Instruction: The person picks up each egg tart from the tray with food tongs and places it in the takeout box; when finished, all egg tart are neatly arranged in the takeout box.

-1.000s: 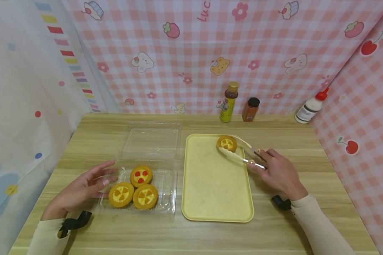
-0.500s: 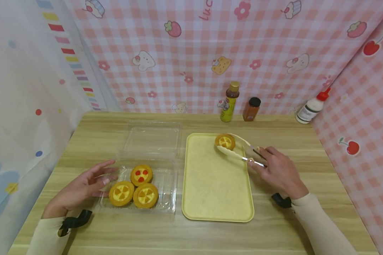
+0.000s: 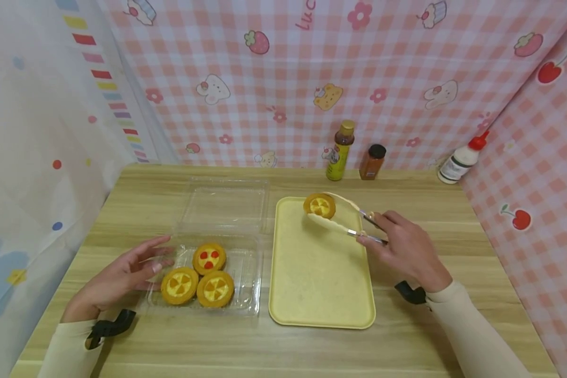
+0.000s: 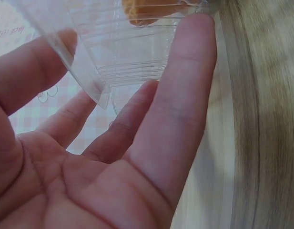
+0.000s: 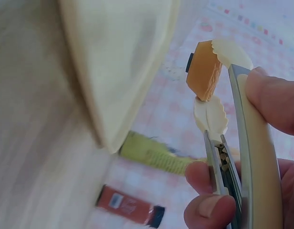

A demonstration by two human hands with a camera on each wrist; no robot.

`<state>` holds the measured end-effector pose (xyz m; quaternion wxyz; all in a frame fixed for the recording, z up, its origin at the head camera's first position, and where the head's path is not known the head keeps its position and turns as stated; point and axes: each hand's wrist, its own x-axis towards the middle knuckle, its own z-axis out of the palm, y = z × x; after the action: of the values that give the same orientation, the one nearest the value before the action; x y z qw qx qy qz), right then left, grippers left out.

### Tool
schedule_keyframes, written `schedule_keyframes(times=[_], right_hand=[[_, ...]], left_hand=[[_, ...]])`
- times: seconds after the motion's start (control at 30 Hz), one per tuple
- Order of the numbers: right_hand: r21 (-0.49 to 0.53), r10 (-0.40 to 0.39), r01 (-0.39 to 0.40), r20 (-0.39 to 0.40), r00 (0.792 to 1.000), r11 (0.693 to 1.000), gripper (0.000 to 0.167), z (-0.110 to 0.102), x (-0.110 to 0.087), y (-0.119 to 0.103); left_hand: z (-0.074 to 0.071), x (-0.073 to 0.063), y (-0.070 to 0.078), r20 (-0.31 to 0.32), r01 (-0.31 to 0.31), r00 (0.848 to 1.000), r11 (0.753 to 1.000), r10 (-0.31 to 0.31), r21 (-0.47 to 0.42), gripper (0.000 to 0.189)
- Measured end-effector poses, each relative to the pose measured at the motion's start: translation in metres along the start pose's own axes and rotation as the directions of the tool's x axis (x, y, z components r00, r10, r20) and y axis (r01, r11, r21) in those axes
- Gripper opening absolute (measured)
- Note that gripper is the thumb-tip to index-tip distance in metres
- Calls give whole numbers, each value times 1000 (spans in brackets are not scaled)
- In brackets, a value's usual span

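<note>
My right hand [image 3: 408,252] grips a pair of tongs [image 3: 328,222] with cream scalloped tips. Between those tips is an egg tart [image 3: 320,206] with wedge-shaped topping, raised over the far end of a pale yellow tray [image 3: 321,278]. The right wrist view shows the tart [image 5: 204,71] from the side, apart from the tray. My left hand [image 3: 123,275] spreads its fingers at the left wall of a clear plastic box [image 3: 248,283]. Three tarts sit in that box: one with red dots [image 3: 209,259], two with wedges [image 3: 179,286]. In the left wrist view, fingers [image 4: 185,95] overlap the clear wall.
The box's clear lid [image 3: 227,205] lies folded back behind it. Along the back of the table stand a yellow-green bottle [image 3: 337,155], a spice jar with a black cap [image 3: 372,163] and a white bottle with a red nozzle [image 3: 458,161]. Patterned cloth walls enclose the table.
My right hand has shifted left, carrying the tongs and tart from the tray's far right corner toward the middle of its far edge. My left hand stays in place.
</note>
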<state>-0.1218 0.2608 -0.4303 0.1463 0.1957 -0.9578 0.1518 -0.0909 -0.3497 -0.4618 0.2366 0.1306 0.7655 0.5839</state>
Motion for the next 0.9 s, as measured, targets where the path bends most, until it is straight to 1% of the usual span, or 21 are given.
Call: schedule_keyframes(times=[0.13,0.37,0.5,0.67,0.9], right_hand=[[9,-40,41,-20,999,999,59,-2,6,-10],[22,-83,83,-4,997,996,59,-3,15,-29],[23,-126,127,-19,992,992,56,-2,18,-36],[30,-177,178,-31,984,984,55,-1,21,-46],[41,-197,197,-11,980,980,61,-1,25,-63]], left_hand=[[0,-1,-1,3,-2,1000,1000,2,-13,61],[-2,-1,-3,-5,17,1000,1000,-17,6,61],[-3,-1,-4,-11,34,999,999,-34,19,61],[-3,0,-4,-6,32,999,999,-32,17,62],[-3,1,-4,1,31,1000,999,-31,21,61]])
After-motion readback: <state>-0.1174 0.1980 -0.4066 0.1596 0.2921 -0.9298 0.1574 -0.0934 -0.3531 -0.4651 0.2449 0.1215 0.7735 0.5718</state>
